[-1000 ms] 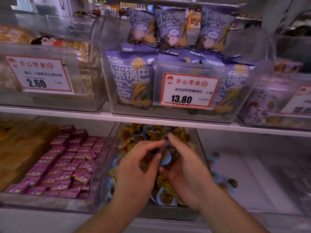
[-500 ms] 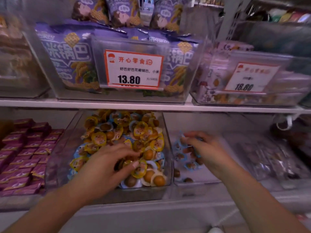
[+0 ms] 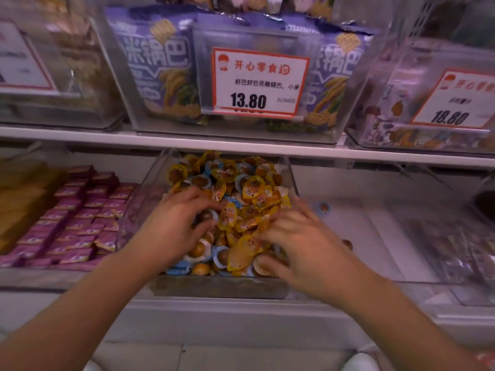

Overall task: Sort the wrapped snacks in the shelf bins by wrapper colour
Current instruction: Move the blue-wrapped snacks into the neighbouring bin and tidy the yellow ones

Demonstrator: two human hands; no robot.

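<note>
A clear middle bin (image 3: 219, 289) on the lower shelf holds a mixed heap of yellow-wrapped snacks (image 3: 253, 190) and blue-wrapped snacks (image 3: 221, 257). My left hand (image 3: 175, 228) lies on the left side of the heap, fingers spread and curled into the pile. On the right side is my right hand (image 3: 304, 246), fingers apart over yellow wrappers and thumb low near the front wall; it is blurred. I see no snack pinched in either hand. The clear bin to the right (image 3: 380, 236) has two blue-wrapped snacks (image 3: 324, 208) on its floor.
Purple wrapped bars (image 3: 80, 226) fill the bin on the left. The upper shelf edge (image 3: 241, 145) runs just above the heap, carrying bins of purple snack bags (image 3: 158, 62) and price tags (image 3: 258, 85). Clear packets (image 3: 455, 250) lie at far right.
My right hand has come back from the right bin into the middle bin, leaving blue-wrapped snacks there. My left hand stayed on the heap. The view has moved in closer.
</note>
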